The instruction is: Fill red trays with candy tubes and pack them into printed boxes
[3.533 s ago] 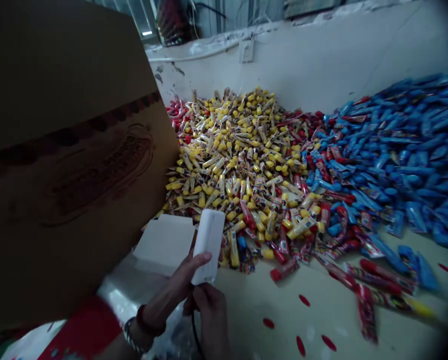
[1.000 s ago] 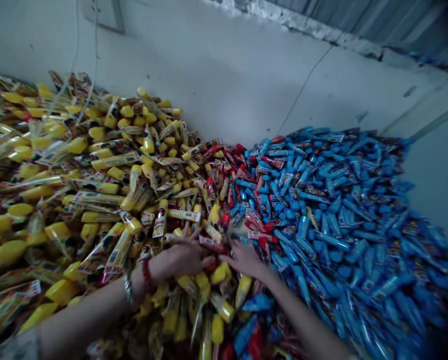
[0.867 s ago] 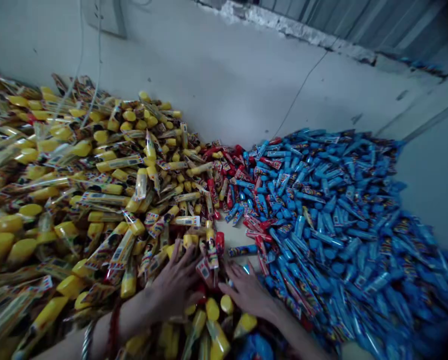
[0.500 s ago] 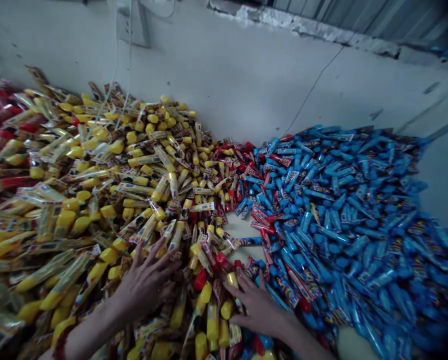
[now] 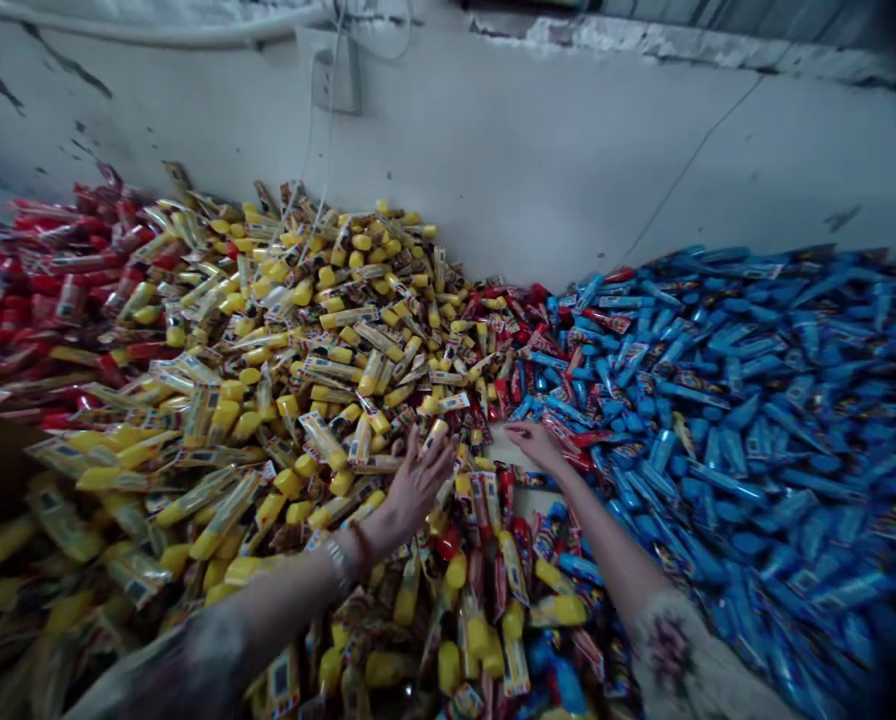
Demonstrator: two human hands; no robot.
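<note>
Left hand [image 5: 418, 485] spread wide, palm down, fingers [image 5: 442, 447] fanned, nothing visibly held. Right hand [image 5: 538, 445] narrow, fingers close together and flat, also empty, reaching in from lower right.

Head view: nearest to the left fingertips is a slim yellow-capped candy tube in a transparent printed wrapper [image 5: 437, 432], lying just ahead of the hand, long axis tilted up and to the right, cap end away from the person and roughly in line with the forearm. Touching or just short of it, cannot tell. Left hand clearly the nearer of the two to this tube; right hand sits off to its right with a small bare patch of pale floor [image 5: 504, 440] between.

Tube lies at the front edge of a large heap of yellow-capped candy tubes [image 5: 320, 340]. Right fingertips point left, at the patch, beside the long blue candy tubes in printed wrappers [image 5: 733, 400] heaped on the right. Strip of mixed red and yellow wrapped tubes [image 5: 485, 520] runs below and between the hands. Red wrapped candy tubes [image 5: 58, 270] heaped far left. Metal bracelet [image 5: 335, 565] and red thread [image 5: 359, 550] on left wrist; floral-patterned sleeve [image 5: 669, 650] on right arm. Rough white plastered wall [image 5: 530, 170] behind, with white wall socket [image 5: 335, 80].
</note>
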